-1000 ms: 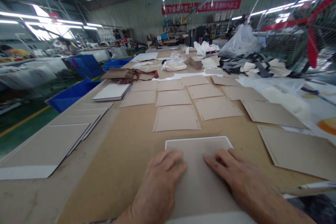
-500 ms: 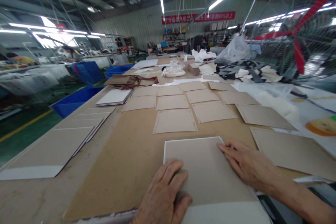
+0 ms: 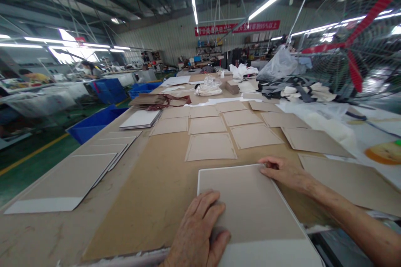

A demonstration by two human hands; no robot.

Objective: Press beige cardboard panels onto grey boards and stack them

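A grey cardboard panel (image 3: pixel 247 200) with a white border lies flat on the brown table surface right in front of me. My left hand (image 3: pixel 197 233) presses flat on its near left part, fingers stretched out. My right hand (image 3: pixel 282 173) reaches to the panel's far right corner, fingers curled at the edge and touching it. Whether it grips the corner or just rests on it is unclear.
Several tan paper sheets (image 3: pixel 210 147) lie in rows beyond the panel. Stacked grey boards (image 3: pixel 69 179) line the table's left edge. A big fan with red blades (image 3: pixel 354 62) stands at right behind scrap piles. Blue bins (image 3: pixel 94 123) sit on the floor at left. People work far left.
My right hand slid from the panel's middle out to its far right corner. My left hand stayed on the near left part. The view tilted up a little.
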